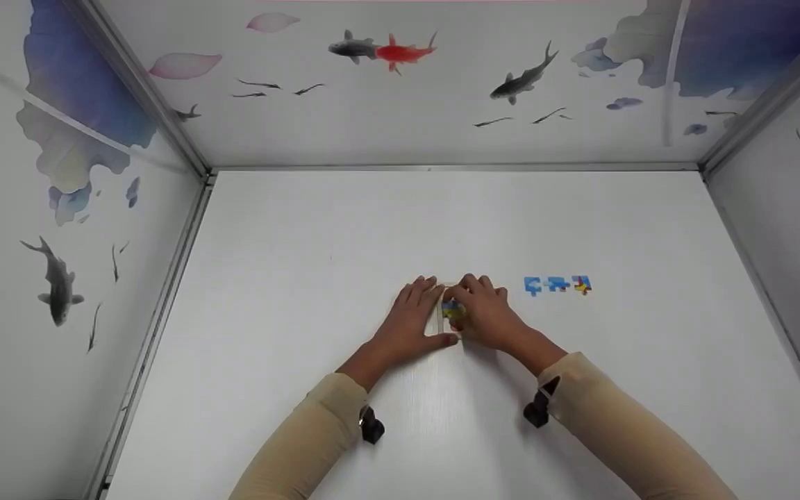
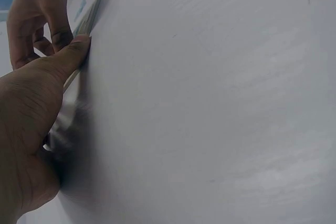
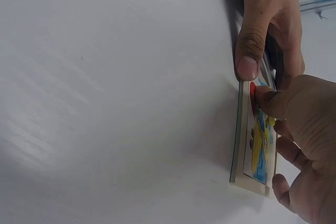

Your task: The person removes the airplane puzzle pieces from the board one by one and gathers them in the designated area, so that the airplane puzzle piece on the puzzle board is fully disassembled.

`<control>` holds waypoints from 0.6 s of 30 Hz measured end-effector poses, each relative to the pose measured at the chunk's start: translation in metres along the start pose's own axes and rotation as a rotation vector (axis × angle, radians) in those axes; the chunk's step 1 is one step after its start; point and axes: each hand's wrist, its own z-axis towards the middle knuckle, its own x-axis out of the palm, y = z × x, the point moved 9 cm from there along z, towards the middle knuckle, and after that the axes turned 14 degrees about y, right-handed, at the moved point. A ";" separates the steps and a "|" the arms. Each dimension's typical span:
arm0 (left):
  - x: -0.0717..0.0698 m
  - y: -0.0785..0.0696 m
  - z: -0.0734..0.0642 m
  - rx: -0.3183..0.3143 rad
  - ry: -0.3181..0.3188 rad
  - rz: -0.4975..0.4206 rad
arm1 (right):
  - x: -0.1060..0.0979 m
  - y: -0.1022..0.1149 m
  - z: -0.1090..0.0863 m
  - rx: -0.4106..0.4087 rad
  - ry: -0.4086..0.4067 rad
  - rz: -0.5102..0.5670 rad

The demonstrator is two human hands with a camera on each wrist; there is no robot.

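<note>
A small wooden jigsaw tray (image 3: 252, 183) lies on the table, partly filled with blue, yellow and red puzzle pieces (image 1: 452, 309). My left hand (image 1: 414, 319) holds the tray at its left side, thumb on the near edge and the fingers toward the far edge. Over the tray, my right hand (image 1: 489, 316) has its fingers curled. Its thumb (image 3: 270, 102) is against a red-marked puzzle piece (image 3: 253, 98) inside the tray, and the fingertips on the other side are partly hidden. The right hand covers much of the tray in the head view.
Three loose puzzle pieces (image 1: 557, 284), mostly blue, lie in a row on the white table (image 1: 344, 222) to the right of the tray. Panels painted with fish (image 1: 521, 80) rise along the back and both sides. A small black device sits at each sleeve cuff.
</note>
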 end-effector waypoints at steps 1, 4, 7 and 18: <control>0.000 0.000 0.000 0.000 -0.001 -0.002 | 0.000 0.001 0.000 -0.004 -0.003 -0.010; -0.001 -0.001 -0.001 0.005 -0.006 -0.008 | -0.001 0.003 0.000 -0.018 -0.018 -0.044; -0.002 -0.003 -0.002 0.017 -0.012 -0.019 | -0.001 0.005 -0.001 -0.038 -0.029 -0.087; -0.004 -0.004 -0.004 0.017 -0.009 -0.009 | -0.006 0.006 -0.010 -0.139 -0.144 -0.234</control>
